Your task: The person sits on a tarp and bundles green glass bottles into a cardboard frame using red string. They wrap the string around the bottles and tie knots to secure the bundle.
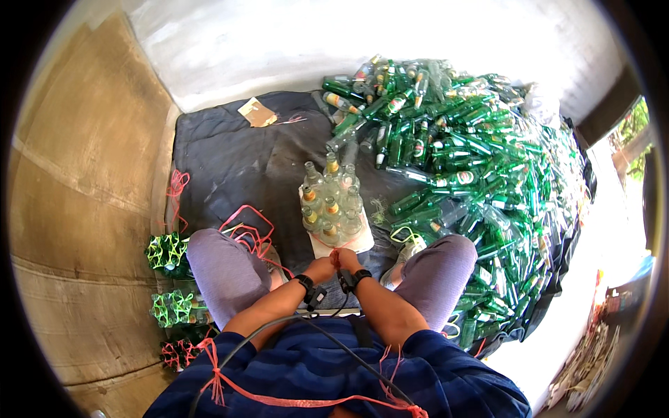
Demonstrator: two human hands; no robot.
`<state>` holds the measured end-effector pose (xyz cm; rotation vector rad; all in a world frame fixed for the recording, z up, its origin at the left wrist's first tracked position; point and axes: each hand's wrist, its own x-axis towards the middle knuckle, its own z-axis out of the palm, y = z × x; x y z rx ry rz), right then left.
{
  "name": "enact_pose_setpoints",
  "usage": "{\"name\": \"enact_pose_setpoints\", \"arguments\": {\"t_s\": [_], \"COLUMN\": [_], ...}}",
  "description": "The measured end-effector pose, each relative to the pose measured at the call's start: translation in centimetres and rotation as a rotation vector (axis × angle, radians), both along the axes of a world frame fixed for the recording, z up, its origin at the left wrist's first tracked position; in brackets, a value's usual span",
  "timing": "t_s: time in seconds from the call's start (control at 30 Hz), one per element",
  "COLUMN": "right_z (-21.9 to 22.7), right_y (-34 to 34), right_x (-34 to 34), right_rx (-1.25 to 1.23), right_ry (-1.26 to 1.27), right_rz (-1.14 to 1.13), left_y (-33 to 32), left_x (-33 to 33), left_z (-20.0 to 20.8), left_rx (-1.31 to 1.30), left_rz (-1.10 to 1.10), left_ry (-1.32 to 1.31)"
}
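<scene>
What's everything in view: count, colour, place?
clear bottles: about ten, clear, centre
board: one, whitish, beneath them
loose bottles: uncountable, mostly green, right
tied bundles: at least three, mostly green, left
twine: several strands, red, centre and left
cardboard: one, tan, back
sheet: one, black, centre
panel: one, brown, left
sticks: uncountable, brown, right
wristbands: two, black, below centre
shirt: one, blue, bottom
trousers: one pair, mauve, bottom
left grip: one, bare, holding twine
right grip: one, bare, holding twine

Standing near, I see a dark blue short-sleeved cloth shirt [300, 362] with faint stripes, purple-grey cloth trousers [439, 275], two black wristbands [304, 281] with small black boxes [317, 299], and one black cable [261, 324] which curves across the shirt.
</scene>
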<state>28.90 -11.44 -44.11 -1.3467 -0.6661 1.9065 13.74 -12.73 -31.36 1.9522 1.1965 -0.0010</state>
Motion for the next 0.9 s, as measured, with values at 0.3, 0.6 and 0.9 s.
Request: {"name": "enact_pose_setpoints", "arguments": {"t_s": [0.3, 0.6, 0.9], "right_z": [3.7, 5.7, 2.0], "right_y": [0.6, 1.2, 1.5], "right_x": [-1.9, -2.2, -1.0], "right_rx": [0.576, 0.499, 0.778], "right_ry": [-1.462, -1.337, -1.501], "right_rz": [0.668, 0.682, 0.643], "left_y": [1.0, 0.6, 0.7], "left_x": [-1.1, -1.5, -1.8], "left_z": [-0.9, 0.2, 0.3], "left_rx": [-0.085, -0.153, -0.063], "left_rz": [-0.038, 0.024, -0.014], "left_ry": [-0.021, 0.024, 0.049]}}
